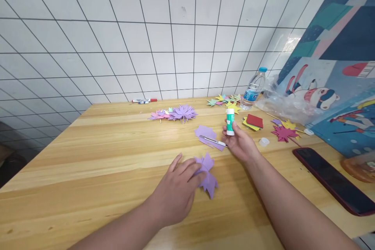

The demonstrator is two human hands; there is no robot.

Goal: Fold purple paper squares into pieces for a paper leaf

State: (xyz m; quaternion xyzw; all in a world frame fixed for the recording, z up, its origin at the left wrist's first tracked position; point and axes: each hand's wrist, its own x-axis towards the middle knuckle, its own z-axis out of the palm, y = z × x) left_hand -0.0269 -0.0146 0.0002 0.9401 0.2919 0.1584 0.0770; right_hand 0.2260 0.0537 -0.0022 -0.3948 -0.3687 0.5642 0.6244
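My right hand (pixel 238 140) is closed around an upright glue stick (pixel 230 123) with a green and white label. On the wooden table, my left hand (pixel 183 183) holds a folded purple paper leaf (pixel 208 177), its thumb and fingertips on the leaf's left side and the other fingers partly spread. Beyond the leaf lies a purple paper scrap (pixel 206 132) with a slim utility knife (pixel 212 140) across it, just left of my right hand. A small translucent cap (pixel 264 141) rests to the right of that hand.
Purple and pink paper leaves (pixel 183 113) lie farther back, near markers (pixel 145 100). To the right are red paper squares (pixel 254 121), a water bottle (pixel 252 90), a crimson leaf (pixel 283 134), a phone (pixel 334 179) and plastic wrap (pixel 272 101). A tiled wall (pixel 131 39) stands behind.
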